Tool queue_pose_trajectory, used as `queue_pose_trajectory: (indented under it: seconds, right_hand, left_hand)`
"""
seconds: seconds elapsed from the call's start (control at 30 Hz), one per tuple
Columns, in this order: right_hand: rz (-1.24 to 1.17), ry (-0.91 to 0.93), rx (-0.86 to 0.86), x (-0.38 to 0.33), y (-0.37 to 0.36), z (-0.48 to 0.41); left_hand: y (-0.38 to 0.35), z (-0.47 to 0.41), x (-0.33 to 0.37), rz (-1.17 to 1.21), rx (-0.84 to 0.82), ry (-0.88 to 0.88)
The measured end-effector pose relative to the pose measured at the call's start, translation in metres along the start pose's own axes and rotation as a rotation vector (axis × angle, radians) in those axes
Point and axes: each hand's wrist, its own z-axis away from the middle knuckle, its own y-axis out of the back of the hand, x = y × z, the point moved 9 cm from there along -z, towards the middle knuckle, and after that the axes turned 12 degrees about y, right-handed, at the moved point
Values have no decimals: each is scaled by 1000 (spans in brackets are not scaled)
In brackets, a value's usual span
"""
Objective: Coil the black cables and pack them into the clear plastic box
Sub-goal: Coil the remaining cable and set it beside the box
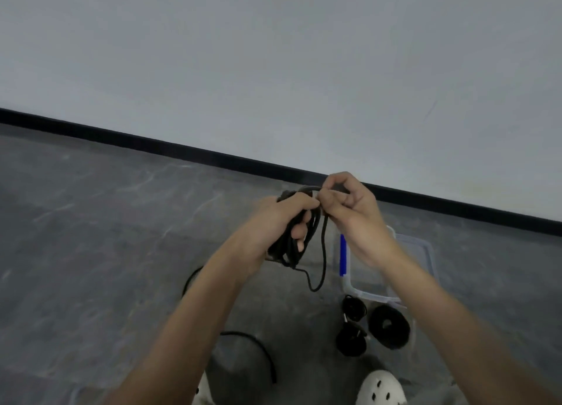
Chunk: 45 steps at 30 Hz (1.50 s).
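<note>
My left hand (278, 222) grips a bundle of black cable (296, 246) wound into loops, held up in front of me. My right hand (349, 210) pinches the same cable at the top of the bundle, right beside the left fingers. A loose tail of the cable (322, 264) hangs down in a loop below the hands. The clear plastic box (425, 252) with a blue latch (343, 254) lies on the floor under my right forearm, partly hidden. Three coiled black cables (389, 325) lie on the floor in front of the box.
Another loose black cable (258, 343) curves across the grey floor between my forearms. Two white perforated shoes (381, 388) show at the bottom edge. A grey wall with a black skirting strip (182, 147) runs behind the hands.
</note>
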Motion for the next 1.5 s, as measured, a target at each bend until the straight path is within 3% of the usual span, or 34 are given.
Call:
queue_pose_trajectory:
  seconds: [0.5, 0.7, 0.87, 1.03, 1.3, 1.5]
  right_hand:
    - [4, -14, 47, -8, 57, 5]
    - [128, 82, 74, -22, 57, 8]
    - [152, 107, 76, -29, 61, 10]
    - [216, 27, 97, -19, 72, 8]
    - [232, -199, -117, 7, 50, 12]
    - [169, -201, -22, 16, 37, 12]
  left_hand:
    - [-45, -24, 6, 159, -148, -93]
    - [-48, -29, 4, 548, -309, -109]
    - [-56, -25, 11, 576, -370, -127]
    - [-59, -31, 8, 509, -287, -164]
    - [-44, -22, 25, 583, -180, -249]
    - [-30, -22, 28, 637, -51, -337]
